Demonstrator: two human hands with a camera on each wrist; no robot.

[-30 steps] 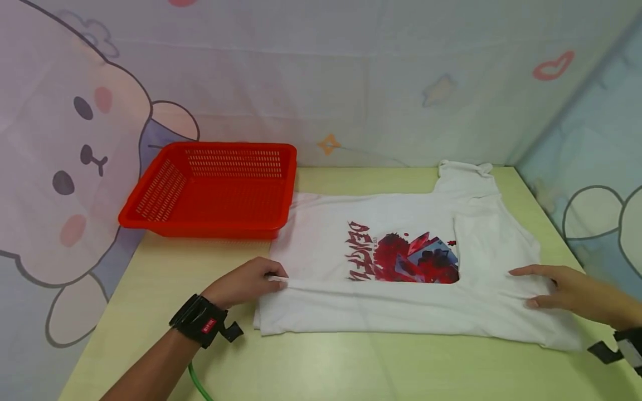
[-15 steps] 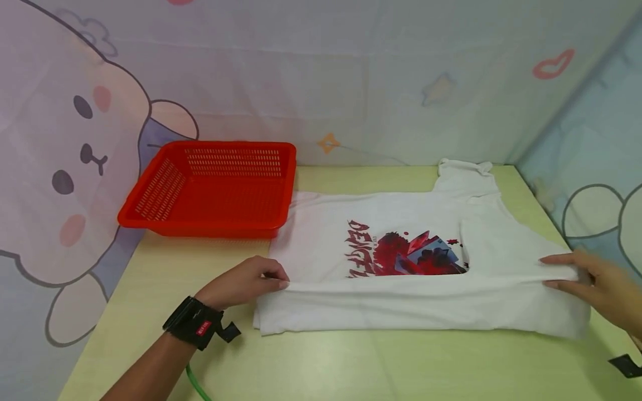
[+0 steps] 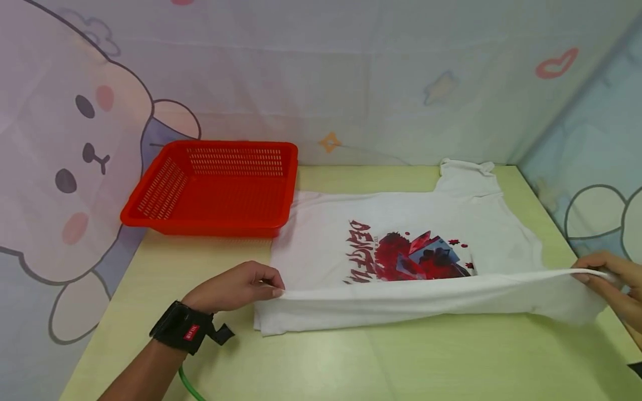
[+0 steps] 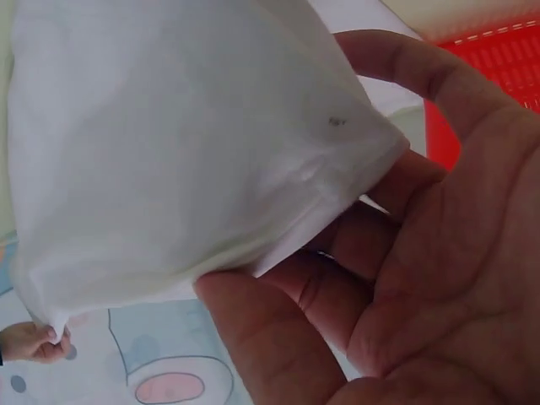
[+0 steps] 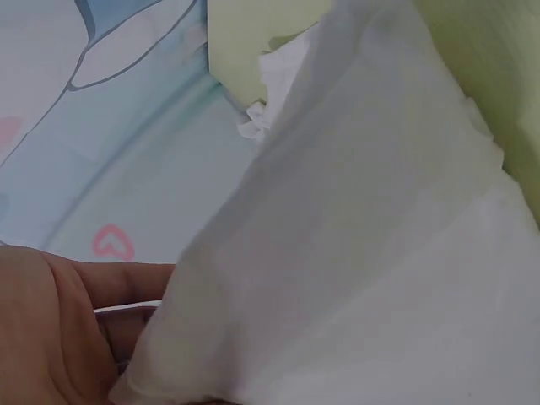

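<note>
A white T-shirt (image 3: 321, 239) with a red and blue print lies on the table, its near part lifted into a taut fold between both hands. At the hem end, my left hand (image 3: 241, 287) pinches the fold between thumb and fingers; the left wrist view shows the cloth (image 4: 186, 152) held at its corner. My right hand (image 3: 614, 284), partly cut off by the frame edge, grips the sleeve end of the fold. In the right wrist view the fingers (image 5: 126, 285) go behind the cloth, which hides their tips. One sleeve (image 3: 466, 178) points toward the back wall.
A red plastic basket (image 3: 225, 206) stands at the back left, right against the shirt's hem. A printed cloth (image 3: 351, 83) hangs behind the table and along the right side. A green cable (image 3: 188, 384) runs below my left wrist.
My right hand has gone from touching the shirt's near sleeve to gripping it and has drawn it right and up. The fold is pulled straight; the left hand has shifted slightly left and down.
</note>
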